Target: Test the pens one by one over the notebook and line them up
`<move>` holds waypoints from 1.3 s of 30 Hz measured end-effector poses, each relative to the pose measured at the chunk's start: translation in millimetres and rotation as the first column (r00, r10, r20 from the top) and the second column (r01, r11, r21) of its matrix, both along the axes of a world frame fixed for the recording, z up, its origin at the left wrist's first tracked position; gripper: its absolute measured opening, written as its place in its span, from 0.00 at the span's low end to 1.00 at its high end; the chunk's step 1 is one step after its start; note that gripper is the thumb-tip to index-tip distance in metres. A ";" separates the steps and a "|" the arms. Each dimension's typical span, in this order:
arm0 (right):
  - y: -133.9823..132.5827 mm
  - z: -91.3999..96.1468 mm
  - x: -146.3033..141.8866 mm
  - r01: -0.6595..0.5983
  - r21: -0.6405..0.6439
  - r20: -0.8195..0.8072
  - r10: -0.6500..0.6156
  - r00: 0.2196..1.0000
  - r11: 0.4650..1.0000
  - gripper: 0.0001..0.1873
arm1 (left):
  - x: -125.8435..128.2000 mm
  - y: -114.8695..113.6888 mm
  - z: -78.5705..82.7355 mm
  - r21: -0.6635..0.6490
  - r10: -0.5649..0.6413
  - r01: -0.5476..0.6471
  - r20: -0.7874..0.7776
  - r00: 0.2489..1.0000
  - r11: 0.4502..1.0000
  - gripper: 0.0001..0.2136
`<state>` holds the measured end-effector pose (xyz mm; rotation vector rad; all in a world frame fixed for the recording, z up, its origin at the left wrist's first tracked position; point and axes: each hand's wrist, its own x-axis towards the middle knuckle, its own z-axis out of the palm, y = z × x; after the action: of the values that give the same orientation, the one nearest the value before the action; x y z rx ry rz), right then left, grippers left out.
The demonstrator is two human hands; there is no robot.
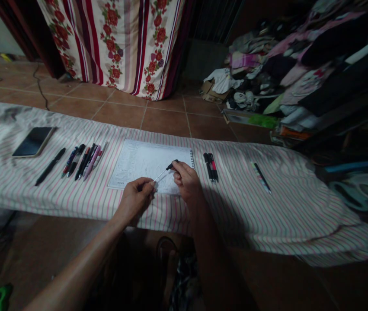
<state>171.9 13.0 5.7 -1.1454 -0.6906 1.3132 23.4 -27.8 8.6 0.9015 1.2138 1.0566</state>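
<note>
Where the left hand (136,194) pinches the pen piece (161,174), its tip is hidden. The right hand (186,179) grips its black end (172,164).

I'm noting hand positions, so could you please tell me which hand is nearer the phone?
Left. The left hand is to the right of the phone; the right hand is farther right.

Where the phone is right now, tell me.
In the head view, the phone lies at left on the striped cloth, beside a lone black pen.
</note>
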 end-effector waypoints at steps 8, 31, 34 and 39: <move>0.9 -2.9 -4.8 -0.042 0.007 0.035 0.042 0.999 0.999 0.17 | -1.4 -1.0 -1.0 -0.017 0.005 -0.005 0.005 1.000 1.000 0.15; -5.1 0.9 -14.6 -0.113 0.034 0.059 0.111 0.992 0.993 0.16 | -4.4 2.6 -9.0 -0.004 0.007 -0.007 -0.021 1.000 1.000 0.14; -7.4 1.3 -18.6 -0.153 0.013 0.079 0.151 0.985 0.988 0.16 | -5.0 3.9 -11.0 0.017 -0.005 0.006 -0.026 1.000 1.000 0.15; -9.2 0.1 -25.5 -0.200 -0.006 0.087 0.200 0.976 0.980 0.16 | -6.6 6.0 -11.6 0.048 -0.017 0.017 0.002 1.000 0.999 0.14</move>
<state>146.4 3.8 5.9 -1.1593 -0.8900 1.4365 16.8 -21.9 -3.0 0.9458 1.1813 1.0762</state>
